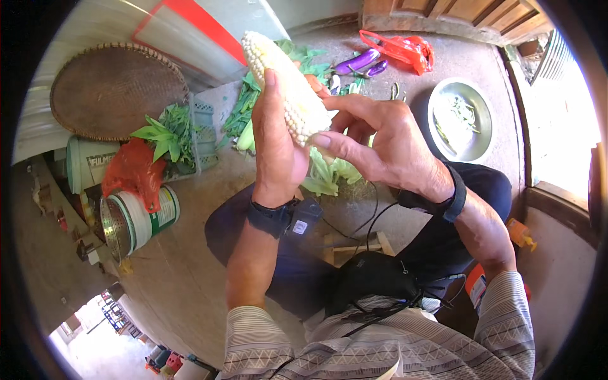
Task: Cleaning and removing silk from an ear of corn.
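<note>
An ear of white corn [285,90], its husk off, is held up at a slant in front of me. My left hand [280,128] grips it from the side, thumb along the kernels. At its lower end, the thumb of my right hand [375,137] touches the kernels; the fingers are bent around the far side, and whether they press on the cob is hidden. Pale green husk leaves [332,173] lie on the floor beneath my hands. Beyond the corn are leafy greens [242,104] and purple eggplants [357,61].
A metal basin [489,114] holding green pieces stands at the right, near a red plastic bag [408,50]. To the left are a round woven tray [118,92], a green plastic basket [204,135] with leaves, a red bag [133,166] and a white bucket [166,209]. Cables run between my legs.
</note>
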Demonstrator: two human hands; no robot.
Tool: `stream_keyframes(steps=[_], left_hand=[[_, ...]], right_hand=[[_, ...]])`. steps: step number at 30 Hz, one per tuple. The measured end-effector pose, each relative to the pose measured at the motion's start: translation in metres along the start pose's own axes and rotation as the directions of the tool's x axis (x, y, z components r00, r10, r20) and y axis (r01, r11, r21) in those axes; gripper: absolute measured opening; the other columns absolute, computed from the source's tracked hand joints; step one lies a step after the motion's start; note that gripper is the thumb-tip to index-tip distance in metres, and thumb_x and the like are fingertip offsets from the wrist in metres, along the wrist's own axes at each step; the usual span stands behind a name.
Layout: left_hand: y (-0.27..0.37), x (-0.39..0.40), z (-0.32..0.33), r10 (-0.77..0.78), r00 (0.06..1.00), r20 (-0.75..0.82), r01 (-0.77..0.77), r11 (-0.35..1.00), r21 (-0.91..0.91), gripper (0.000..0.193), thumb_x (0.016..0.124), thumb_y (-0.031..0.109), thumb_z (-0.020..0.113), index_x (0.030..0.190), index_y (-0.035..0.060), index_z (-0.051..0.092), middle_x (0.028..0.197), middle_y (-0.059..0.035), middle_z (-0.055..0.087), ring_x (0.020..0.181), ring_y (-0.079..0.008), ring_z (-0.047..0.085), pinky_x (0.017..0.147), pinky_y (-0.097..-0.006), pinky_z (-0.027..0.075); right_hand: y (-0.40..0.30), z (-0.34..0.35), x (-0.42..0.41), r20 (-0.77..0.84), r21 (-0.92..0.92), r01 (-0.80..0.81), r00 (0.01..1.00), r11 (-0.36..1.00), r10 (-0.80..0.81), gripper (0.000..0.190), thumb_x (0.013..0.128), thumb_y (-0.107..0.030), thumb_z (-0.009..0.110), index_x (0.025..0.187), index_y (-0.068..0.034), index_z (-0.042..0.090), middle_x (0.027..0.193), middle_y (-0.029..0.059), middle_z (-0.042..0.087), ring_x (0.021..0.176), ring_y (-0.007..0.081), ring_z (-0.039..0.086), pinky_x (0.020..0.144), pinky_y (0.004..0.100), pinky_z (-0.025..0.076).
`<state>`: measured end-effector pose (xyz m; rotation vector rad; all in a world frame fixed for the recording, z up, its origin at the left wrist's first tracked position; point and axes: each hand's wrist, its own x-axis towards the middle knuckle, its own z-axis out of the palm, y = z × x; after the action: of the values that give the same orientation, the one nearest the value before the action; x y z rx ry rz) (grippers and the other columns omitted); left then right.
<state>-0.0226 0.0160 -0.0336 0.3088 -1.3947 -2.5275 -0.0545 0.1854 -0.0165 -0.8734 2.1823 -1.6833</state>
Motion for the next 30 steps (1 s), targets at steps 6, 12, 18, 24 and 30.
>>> stream_keyframes(steps=[6,12,18,24,30], left_hand=[[0.0,-0.002,0.002,-0.037,0.999,0.032,0.037,0.999,-0.03,0.062,0.111,0.055,0.045,0.139,-0.0001,0.048,0.103,-0.0107,0.065,0.098,-0.0208,0.063,0.091,-0.0379,0.053],[-0.003,-0.001,0.001,-0.05,0.998,0.036,0.054,0.992,-0.116,0.068,0.109,0.06,0.048,0.141,0.0001,0.048,0.11,-0.0098,0.061,0.106,-0.0228,0.059,0.095,-0.0409,0.051],[-0.007,-0.001,-0.001,0.072,0.997,0.007,-0.072,0.997,0.014,0.063,0.111,0.055,0.046,0.141,0.0,0.048,0.112,-0.0102,0.062,0.106,-0.0229,0.06,0.093,-0.0409,0.053],[-0.006,-0.004,0.008,0.231,0.973,-0.015,-0.224,0.955,0.195,0.049,0.113,0.046,0.05,0.137,0.003,0.048,0.109,-0.0105,0.065,0.097,-0.0167,0.062,0.089,-0.0338,0.053],[-0.004,-0.003,0.006,0.203,0.978,0.04,-0.206,0.975,0.084,0.054,0.113,0.049,0.048,0.141,0.002,0.046,0.111,-0.0104,0.064,0.1,-0.0187,0.061,0.09,-0.0368,0.052]], right_hand=[[0.002,-0.007,0.0,-0.003,-0.054,-0.063,0.998,0.997,0.063,0.032,0.09,-0.029,0.086,0.103,-0.001,0.077,0.075,0.0151,0.073,0.066,0.0253,0.074,0.063,0.0367,0.057],[0.006,-0.006,0.001,-0.049,0.058,-0.045,0.998,0.997,0.048,0.022,0.092,-0.023,0.083,0.1,-0.003,0.077,0.074,0.0178,0.072,0.067,0.0273,0.074,0.064,0.0372,0.057],[0.001,-0.006,0.001,-0.089,-0.103,0.015,0.996,0.995,-0.025,0.016,0.093,-0.017,0.078,0.097,-0.002,0.077,0.077,0.0204,0.073,0.071,0.0355,0.075,0.065,0.0407,0.058],[0.0,-0.003,0.0,-0.128,-0.125,0.014,0.991,0.992,-0.03,0.011,0.089,-0.011,0.073,0.094,-0.001,0.076,0.077,0.0211,0.072,0.071,0.0376,0.074,0.065,0.0426,0.059],[0.004,-0.003,0.002,-0.197,-0.145,0.086,0.974,0.986,-0.114,0.009,0.085,-0.007,0.071,0.091,0.0,0.074,0.077,0.0202,0.07,0.07,0.0363,0.072,0.065,0.0419,0.057]])
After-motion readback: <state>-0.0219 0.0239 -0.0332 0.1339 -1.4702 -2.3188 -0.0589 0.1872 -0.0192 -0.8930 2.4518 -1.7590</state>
